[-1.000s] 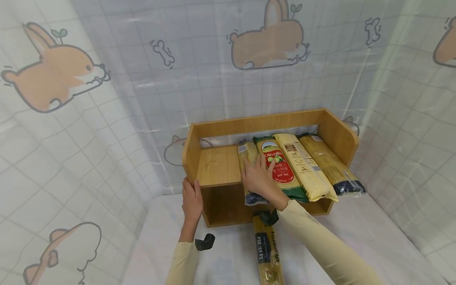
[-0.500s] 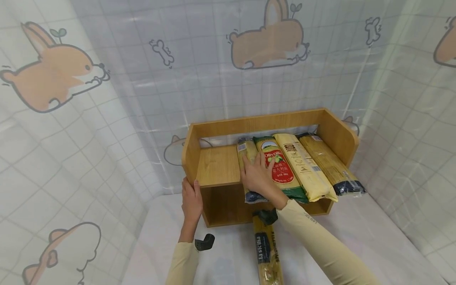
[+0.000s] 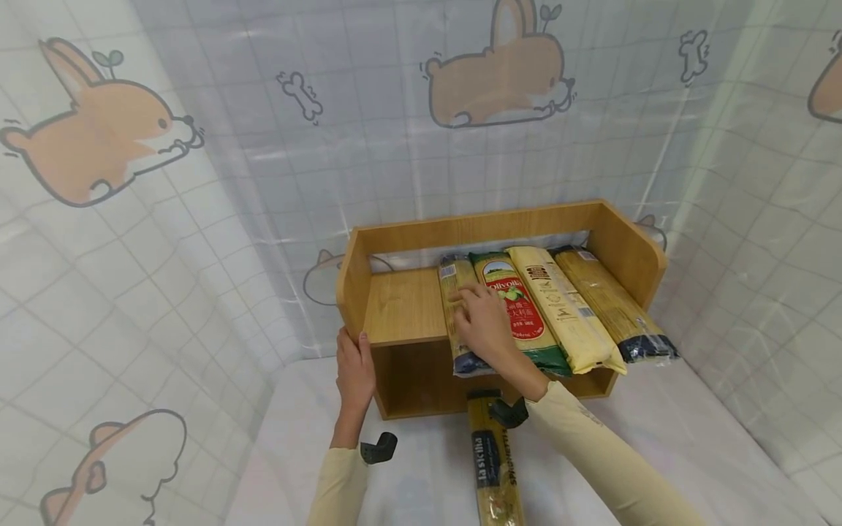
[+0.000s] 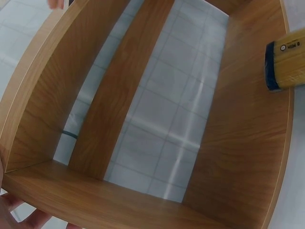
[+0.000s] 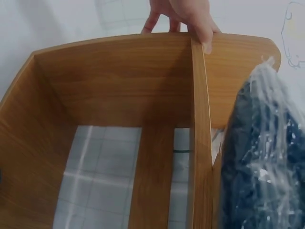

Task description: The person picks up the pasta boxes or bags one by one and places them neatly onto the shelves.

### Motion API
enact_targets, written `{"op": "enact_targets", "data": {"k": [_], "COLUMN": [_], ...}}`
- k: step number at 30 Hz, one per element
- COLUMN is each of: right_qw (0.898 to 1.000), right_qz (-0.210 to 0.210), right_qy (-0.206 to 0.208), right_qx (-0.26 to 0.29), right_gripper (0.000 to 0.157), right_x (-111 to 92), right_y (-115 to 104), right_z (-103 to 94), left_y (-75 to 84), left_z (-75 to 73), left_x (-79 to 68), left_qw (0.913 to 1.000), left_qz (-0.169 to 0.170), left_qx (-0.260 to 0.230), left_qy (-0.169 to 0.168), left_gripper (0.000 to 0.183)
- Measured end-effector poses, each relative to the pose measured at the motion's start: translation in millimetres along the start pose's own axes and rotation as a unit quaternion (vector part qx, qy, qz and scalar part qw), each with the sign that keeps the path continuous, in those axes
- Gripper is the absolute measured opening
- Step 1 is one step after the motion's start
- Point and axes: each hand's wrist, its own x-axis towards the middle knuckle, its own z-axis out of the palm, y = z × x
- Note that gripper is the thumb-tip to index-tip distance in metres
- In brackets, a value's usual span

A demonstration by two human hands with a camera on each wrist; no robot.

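A two-level wooden shelf (image 3: 403,303) stands against the wall. My left hand (image 3: 355,374) holds its left side panel, with the thumb at the front edge; the right wrist view shows this hand (image 5: 183,13) at the panel too. My right hand (image 3: 485,321), fingers bent, is over the leftmost spaghetti pack (image 3: 449,281) on the top board, pinching nothing. The blue plastic end (image 5: 262,157) of that pack hangs past the board's front edge in the right wrist view. Beside it lie a green-and-red pasta pack (image 3: 520,314), a cream pack (image 3: 559,310) and another clear spaghetti pack (image 3: 601,299).
A further spaghetti pack (image 3: 490,467) lies on the white table (image 3: 421,475) before the shelf; its dark end (image 4: 271,67) shows in the left wrist view. Tile-patterned sheeting (image 3: 368,146) encloses the back and sides. The shelf's lower compartment (image 3: 414,376) faces forward.
My right hand's fingers were spread flat on the leftmost pack and the green-and-red one; now they have drawn in and bent, and the wrist has shifted slightly right. The left hand stays put.
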Motion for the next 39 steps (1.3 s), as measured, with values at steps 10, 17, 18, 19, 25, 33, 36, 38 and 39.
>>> {"op": "enact_targets", "data": {"k": [10,17,18,19,25,33,36,38,39], "right_qw": [0.977,0.882,0.866,0.854,0.818,0.804,0.802,0.804,0.805], "right_qz": [-0.198,-0.465,-0.492,-0.513,-0.566,-0.589,-0.592,-0.589,-0.587], "right_qy": [0.064,0.048,0.044,0.041,0.037,0.014,-0.003,-0.026,-0.039], "right_qx": [0.045,-0.065,-0.073,-0.081,-0.096,-0.083,-0.084,-0.079,-0.075], "right_gripper": [0.021,0.013,0.013,0.013,0.034,0.028,0.027,0.027,0.027], "right_x": [-19.9,-36.6,-39.1,-41.9,-57.0,-77.5,-86.3,-92.6,-96.0], "right_y": [-2.0,-9.7,-10.8,-11.7,-12.6,-6.7,0.1,6.9,11.0], "right_z": [-4.6,-7.1,-6.6,-6.0,3.2,18.4,26.0,30.5,32.5], "left_y": [-4.6,-4.2,-3.8,-3.3,-1.2,-2.2,-2.8,-2.9,-3.0], "left_z": [0.5,-0.5,-0.6,-0.9,-1.6,-2.0,-1.4,-0.8,-0.4], "left_x": [-0.9,-0.4,0.1,0.6,2.6,1.6,1.6,1.5,1.4], "left_qw": [1.0000,0.9999,0.9999,0.9999,1.0000,1.0000,1.0000,1.0000,1.0000], "left_qz": [-0.008,-0.007,-0.005,-0.005,0.001,0.002,0.003,0.005,0.005], "left_qx": [-0.003,-0.003,-0.002,-0.002,0.002,0.001,-0.002,-0.003,-0.003], "left_qy": [-0.004,-0.012,-0.012,-0.010,-0.001,0.000,0.001,-0.001,-0.002], "left_gripper": [0.054,0.057,0.057,0.056,0.055,0.055,0.054,0.054,0.054]}}
